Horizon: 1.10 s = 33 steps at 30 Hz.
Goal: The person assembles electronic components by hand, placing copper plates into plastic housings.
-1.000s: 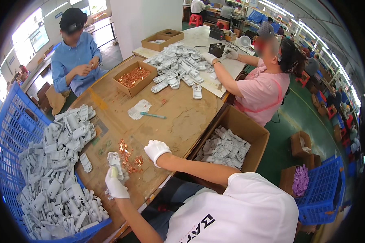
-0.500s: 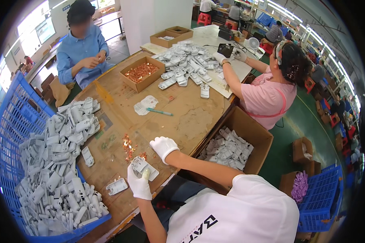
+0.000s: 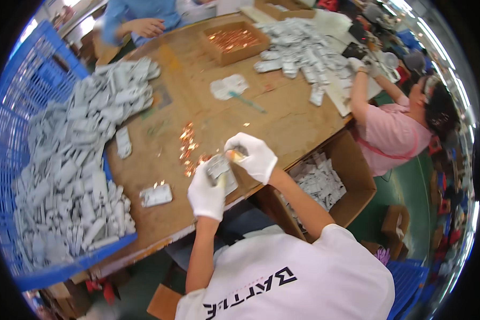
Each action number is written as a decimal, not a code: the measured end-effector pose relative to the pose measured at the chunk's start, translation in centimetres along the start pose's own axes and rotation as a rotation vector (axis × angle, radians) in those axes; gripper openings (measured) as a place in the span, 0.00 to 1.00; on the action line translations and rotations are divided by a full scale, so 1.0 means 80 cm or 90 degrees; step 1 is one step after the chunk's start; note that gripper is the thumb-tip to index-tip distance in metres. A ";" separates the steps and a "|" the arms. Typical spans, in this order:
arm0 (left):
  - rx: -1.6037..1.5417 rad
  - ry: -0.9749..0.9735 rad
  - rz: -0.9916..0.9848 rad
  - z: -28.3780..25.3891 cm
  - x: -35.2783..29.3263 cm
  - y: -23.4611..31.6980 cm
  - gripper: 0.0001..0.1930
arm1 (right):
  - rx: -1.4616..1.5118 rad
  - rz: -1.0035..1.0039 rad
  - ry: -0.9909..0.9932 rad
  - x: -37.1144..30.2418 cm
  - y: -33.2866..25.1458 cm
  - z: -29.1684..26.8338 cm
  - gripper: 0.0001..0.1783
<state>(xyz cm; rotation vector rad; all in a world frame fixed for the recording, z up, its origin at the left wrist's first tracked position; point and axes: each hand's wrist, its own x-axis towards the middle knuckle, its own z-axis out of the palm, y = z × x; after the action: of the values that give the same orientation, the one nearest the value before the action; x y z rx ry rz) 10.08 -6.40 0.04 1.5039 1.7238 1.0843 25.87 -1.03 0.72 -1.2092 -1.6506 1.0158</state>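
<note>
My left hand [image 3: 205, 194], in a white glove, is closed around a white plastic casing [image 3: 230, 182] just above the table's near edge. Close to the casing's upper end is my gloved right hand [image 3: 257, 161], its thumb and fingers pinched on a small copper-coloured piece [image 3: 236, 155]; its exact shape is too blurred to tell. Small shiny copper pieces [image 3: 187, 145] lie loose beyond my left hand. To the left, another white casing [image 3: 157, 196] rests on the table with a few copper pieces at its far edge. A further casing [image 3: 124, 143] lies beside the big pile.
A blue crate [image 3: 53, 74] heaped with white casings [image 3: 85, 160] stands at left. Farther off are a box of copper pieces [image 3: 222, 53], a paper scrap [image 3: 228, 87], a pen [image 3: 248, 101] and more casings [image 3: 298, 48]. A cardboard box [image 3: 357, 181] stands right; two co-workers sit across.
My right hand has come from the bare tabletop to the casing, with a copper-coloured piece now showing at its fingertips. My left hand keeps hold of the casing. The whole view has shifted.
</note>
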 end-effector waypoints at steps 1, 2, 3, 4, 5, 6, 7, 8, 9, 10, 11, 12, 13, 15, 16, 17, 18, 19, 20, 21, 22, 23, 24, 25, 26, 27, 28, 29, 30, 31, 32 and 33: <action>0.010 0.000 -0.009 0.000 0.000 0.008 0.18 | 0.012 0.003 -0.020 -0.002 -0.010 0.007 0.06; 0.017 -0.003 -0.013 0.002 0.001 0.012 0.18 | -0.062 -0.041 -0.003 -0.004 -0.016 0.012 0.06; 0.021 0.012 -0.018 0.003 0.000 0.010 0.18 | -0.136 -0.087 0.017 -0.007 -0.017 0.019 0.05; 0.022 0.014 -0.023 0.004 -0.001 0.008 0.18 | -0.132 -0.110 0.044 -0.011 -0.016 0.023 0.07; 0.024 0.024 -0.031 0.006 -0.001 0.006 0.18 | -0.132 -0.110 0.041 -0.013 -0.015 0.025 0.07; 0.024 0.032 -0.037 0.008 -0.001 0.005 0.18 | -0.135 -0.147 0.042 -0.015 -0.014 0.025 0.08; 0.023 0.028 -0.035 0.008 -0.002 0.008 0.18 | -0.141 -0.181 0.047 -0.018 -0.013 0.025 0.09; 0.016 0.033 -0.043 0.007 -0.002 0.014 0.18 | -0.175 -0.203 0.042 -0.020 -0.009 0.026 0.10; 0.009 0.037 -0.049 0.007 -0.002 0.020 0.18 | -0.179 -0.192 0.044 -0.022 -0.007 0.029 0.09; 0.015 0.029 -0.052 0.008 -0.001 0.023 0.18 | -0.186 -0.181 0.049 -0.023 -0.005 0.029 0.09; 0.026 0.025 -0.051 0.009 -0.001 0.020 0.18 | -0.192 -0.181 0.062 -0.022 -0.008 0.027 0.11; 0.036 0.019 -0.049 0.011 -0.002 0.018 0.18 | -0.201 -0.198 0.068 -0.022 -0.008 0.029 0.10; 0.026 0.022 -0.067 0.009 -0.004 0.023 0.17 | -0.209 -0.216 0.075 -0.022 -0.006 0.031 0.10; 0.019 0.027 -0.021 0.010 -0.007 0.020 0.17 | -0.210 -0.216 0.097 -0.022 -0.004 0.035 0.11; 0.029 0.044 -0.009 0.011 -0.010 0.019 0.17 | -0.191 -0.204 0.106 -0.023 -0.006 0.034 0.13; 0.022 0.025 -0.010 0.011 -0.009 0.020 0.18 | -0.145 -0.126 0.092 -0.026 -0.011 0.030 0.15; 0.017 0.007 -0.011 0.010 -0.008 0.022 0.18 | -0.152 -0.128 0.105 -0.026 -0.012 0.028 0.15; 0.033 0.001 0.004 0.011 -0.008 0.024 0.18 | -0.065 -0.025 0.109 -0.025 -0.014 0.027 0.16; 0.029 -0.005 0.015 0.013 -0.009 0.021 0.18 | 0.025 0.075 0.113 -0.025 -0.015 0.026 0.17; 0.026 -0.005 0.033 0.017 -0.011 0.015 0.19 | 0.146 0.124 0.080 -0.026 -0.007 0.026 0.20; 0.024 -0.002 0.048 0.017 -0.012 0.012 0.20 | 0.186 0.164 0.026 -0.026 -0.001 0.025 0.18; 0.034 -0.013 0.062 0.013 -0.013 0.017 0.21 | 0.225 0.205 -0.029 -0.026 0.004 0.025 0.17; 0.037 -0.021 0.070 0.014 -0.015 0.014 0.20 | 0.127 0.204 -0.050 -0.037 0.007 0.020 0.13; 0.041 -0.025 0.075 0.014 -0.017 0.009 0.20 | 0.046 0.182 -0.037 -0.042 -0.001 0.018 0.11; 0.050 -0.028 0.071 0.014 -0.021 0.008 0.20 | -0.034 0.160 -0.025 -0.047 -0.004 0.018 0.10; 0.050 -0.026 0.074 0.013 -0.020 0.007 0.20 | -0.079 0.104 -0.013 -0.049 -0.001 0.019 0.10; 0.033 -0.056 0.049 0.012 -0.021 0.011 0.19 | -0.079 0.103 -0.008 -0.052 0.003 0.020 0.10; 0.016 -0.086 0.022 0.011 -0.021 0.013 0.19 | -0.121 0.066 0.006 -0.054 0.008 0.022 0.10; 0.016 -0.089 0.025 0.011 -0.021 0.012 0.19 | -0.163 0.028 0.020 -0.056 0.012 0.022 0.10; 0.012 -0.080 0.047 0.010 -0.020 0.009 0.18 | -0.163 0.026 0.020 -0.057 0.014 0.024 0.10; 0.007 -0.072 0.068 0.008 -0.019 0.007 0.17 | -0.181 0.003 0.014 -0.058 0.015 0.024 0.10; 0.007 -0.070 0.069 0.006 -0.018 0.003 0.17 | -0.199 -0.020 0.008 -0.059 0.016 0.025 0.09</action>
<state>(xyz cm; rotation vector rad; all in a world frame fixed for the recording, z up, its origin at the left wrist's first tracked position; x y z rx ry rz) 10.87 -7.68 -0.10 1.6495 1.5921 1.0279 25.30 -5.57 -1.84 -1.3823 -1.8610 0.7468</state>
